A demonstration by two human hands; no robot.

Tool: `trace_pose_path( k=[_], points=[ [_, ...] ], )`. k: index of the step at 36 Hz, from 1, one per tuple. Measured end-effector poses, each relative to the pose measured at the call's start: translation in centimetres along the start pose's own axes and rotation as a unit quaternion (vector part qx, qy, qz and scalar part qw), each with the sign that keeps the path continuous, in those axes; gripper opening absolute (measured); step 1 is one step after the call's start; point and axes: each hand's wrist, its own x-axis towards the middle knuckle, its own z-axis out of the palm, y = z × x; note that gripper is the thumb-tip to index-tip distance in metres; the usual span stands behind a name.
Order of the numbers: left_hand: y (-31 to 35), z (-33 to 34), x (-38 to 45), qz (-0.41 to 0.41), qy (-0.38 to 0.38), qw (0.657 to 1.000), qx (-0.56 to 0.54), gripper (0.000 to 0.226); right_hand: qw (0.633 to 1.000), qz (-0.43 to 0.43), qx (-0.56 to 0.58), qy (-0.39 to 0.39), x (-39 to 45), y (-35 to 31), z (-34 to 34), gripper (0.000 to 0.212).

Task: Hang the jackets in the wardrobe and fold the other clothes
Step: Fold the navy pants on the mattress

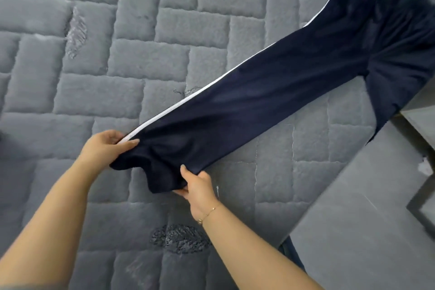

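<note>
One pair navy track trousers (270,92), laid lower left to upper right across grey quilted mattress (117,30). Left hand (106,146) and right hand (197,186) pinch the hem corners, likely tensioning cloth flat for folding.

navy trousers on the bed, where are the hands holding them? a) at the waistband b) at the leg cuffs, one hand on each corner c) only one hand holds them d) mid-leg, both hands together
b: the left hand pinches the corner of the cuff end by the white stripe and the right hand grips the other corner of the navy trousers, whose waist end lies far off across the grey quilted bed.
</note>
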Motion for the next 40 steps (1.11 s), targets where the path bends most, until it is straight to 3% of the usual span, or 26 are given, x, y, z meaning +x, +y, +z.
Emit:
trace_pose_path(
  k=[4, 8, 11, 18, 24, 30, 34, 37, 40],
  points=[
    [-1.5, 1.7, -0.9, 0.002, 0.103, 0.985, 0.136, 0.041, 0.996, -0.001, -0.046, 0.083, 0.1, 1.2, -0.7, 0.004],
    [0.3, 4.8, -3.7, 0.096, 0.205, 0.957, 0.180, 0.054, 0.990, -0.056, -0.099, 0.088, -0.9, -0.1, -3.1, 0.006],
    [3.2, 8.1, -5.5, 0.132, 0.178, 0.962, 0.156, 0.050, 0.988, -0.067, -0.097, 0.098, -1.3, -2.5, -6.6, 0.033],
    [11.3, 19.0, -6.7, 0.164, 0.088, 0.967, 0.174, 0.055, 0.976, -0.133, -0.152, 0.079, -0.3, -12.8, -16.3, 0.026],
    [20.0, 27.9, -6.4, 0.158, 0.047, 0.971, 0.174, 0.059, 0.940, -0.203, -0.270, 0.051, 1.0, -25.6, -24.3, 0.019],
    [27.5, 33.3, -6.1, 0.131, -0.021, 0.977, 0.165, 0.059, 0.882, -0.245, -0.402, 0.037, 1.6, -37.3, -29.9, 0.023],
    [31.7, 34.1, -5.7, 0.135, -0.027, 0.982, 0.127, 0.057, 0.827, -0.274, -0.491, 0.012, 1.8, -43.2, -31.9, 0.023],
    [34.7, 33.8, -4.9, 0.153, 0.006, 0.983, 0.098, 0.052, 0.765, -0.313, -0.563, -0.001, 2.9, -47.5, -32.3, 0.027],
    [37.7, 33.1, -2.8, 0.199, 0.105, 0.971, 0.077, 0.041, 0.679, -0.386, -0.624, -0.004, 5.5, -52.7, -31.5, 0.028]
  ],
)
